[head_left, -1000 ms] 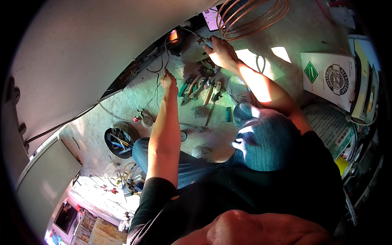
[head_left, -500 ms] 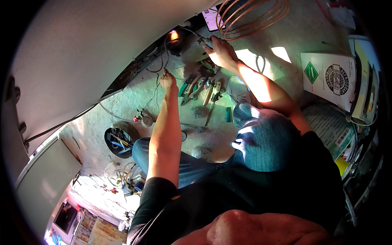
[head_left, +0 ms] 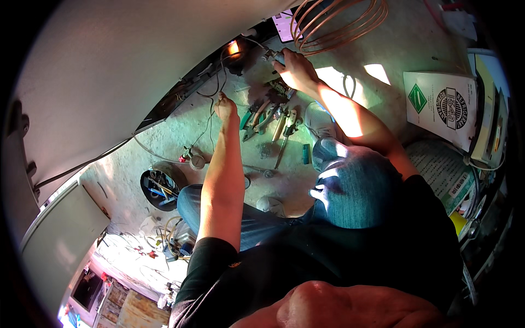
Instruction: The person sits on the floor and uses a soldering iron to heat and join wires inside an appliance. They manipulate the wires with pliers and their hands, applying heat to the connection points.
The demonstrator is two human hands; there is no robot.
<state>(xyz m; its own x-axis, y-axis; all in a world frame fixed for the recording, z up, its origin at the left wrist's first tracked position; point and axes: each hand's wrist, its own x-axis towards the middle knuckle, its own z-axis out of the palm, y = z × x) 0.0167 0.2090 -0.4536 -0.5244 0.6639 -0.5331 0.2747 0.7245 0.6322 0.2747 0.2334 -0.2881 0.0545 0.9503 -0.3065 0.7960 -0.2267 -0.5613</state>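
Head view: your left hand (head_left: 225, 107) pinches a thin black wire (head_left: 221, 74); right hand (head_left: 296, 69) grips, probably, a small metal torch (head_left: 271, 54) at the flame (head_left: 233, 48). Mid-brazing; next, hold steady.

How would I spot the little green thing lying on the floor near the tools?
Start at the bent knee in blue jeans. Just left of it, on the concrete floor, lies a small green block, right of the pile of pliers. It alone is short, stubby and handle-free.

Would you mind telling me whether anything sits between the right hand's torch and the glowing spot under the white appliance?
Nothing visible does. The right hand holds the torch, and the gap to the orange glow looks open; the black wire pinched by the left hand hangs just below that line.
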